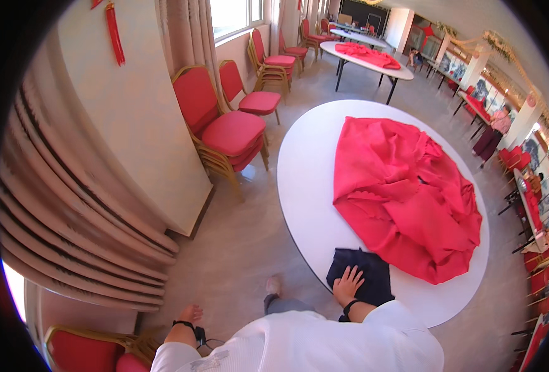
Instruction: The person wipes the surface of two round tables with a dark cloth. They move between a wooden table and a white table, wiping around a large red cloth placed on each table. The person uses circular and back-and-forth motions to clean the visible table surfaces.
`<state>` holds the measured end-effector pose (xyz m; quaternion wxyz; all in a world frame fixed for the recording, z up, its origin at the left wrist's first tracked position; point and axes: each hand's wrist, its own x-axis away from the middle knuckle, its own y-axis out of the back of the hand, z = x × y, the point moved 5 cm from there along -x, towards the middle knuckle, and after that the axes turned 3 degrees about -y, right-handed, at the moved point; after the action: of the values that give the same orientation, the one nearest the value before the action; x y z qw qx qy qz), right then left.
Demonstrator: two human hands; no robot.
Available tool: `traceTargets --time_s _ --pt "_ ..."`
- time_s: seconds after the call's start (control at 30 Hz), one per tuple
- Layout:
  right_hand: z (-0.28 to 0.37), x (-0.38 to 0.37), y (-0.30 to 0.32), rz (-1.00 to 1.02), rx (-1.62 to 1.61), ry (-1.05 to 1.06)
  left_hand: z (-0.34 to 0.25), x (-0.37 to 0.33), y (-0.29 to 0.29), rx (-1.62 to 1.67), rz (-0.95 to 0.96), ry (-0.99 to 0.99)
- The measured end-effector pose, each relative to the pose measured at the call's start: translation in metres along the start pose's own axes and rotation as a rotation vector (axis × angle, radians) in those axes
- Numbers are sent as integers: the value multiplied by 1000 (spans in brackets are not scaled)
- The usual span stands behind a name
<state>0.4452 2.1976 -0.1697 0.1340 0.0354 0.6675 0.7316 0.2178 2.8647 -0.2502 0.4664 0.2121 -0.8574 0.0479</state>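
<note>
My right hand [349,285] lies flat with its fingers spread on a folded dark navy or black cloth [376,276] near the close edge of a round white table [305,186]. Just beyond the cloth, a large red tablecloth [404,192] is heaped in loose folds across the table top. My left hand [191,314] hangs low at my side, away from the table, with loose fingers and nothing visible in it. Each wrist wears a black band.
Stacked red chairs with gold frames [231,133] line the wall at the left. Another red chair [88,350] stands behind my left arm, beside a beige curtain [88,248]. Farther off is another round table [404,73] with red cloth. A person [494,130] stands at the far right.
</note>
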Motion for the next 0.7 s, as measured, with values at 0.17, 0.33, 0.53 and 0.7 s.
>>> traceTargets --time_s 0.17,0.33,0.53,0.7 --pt "74 -82 -20 -5 -28 11 -104 -21 -2 -111 4 -17" --pt "169 -160 -30 -25 -122 170 -188 -57 19 -93 -69 -9" --pt "219 -244 -44 95 -117 109 -353 -92 -95 -195 51 -75" --pt "239 -262 -39 30 -148 126 -440 -154 -129 -334 117 -54"
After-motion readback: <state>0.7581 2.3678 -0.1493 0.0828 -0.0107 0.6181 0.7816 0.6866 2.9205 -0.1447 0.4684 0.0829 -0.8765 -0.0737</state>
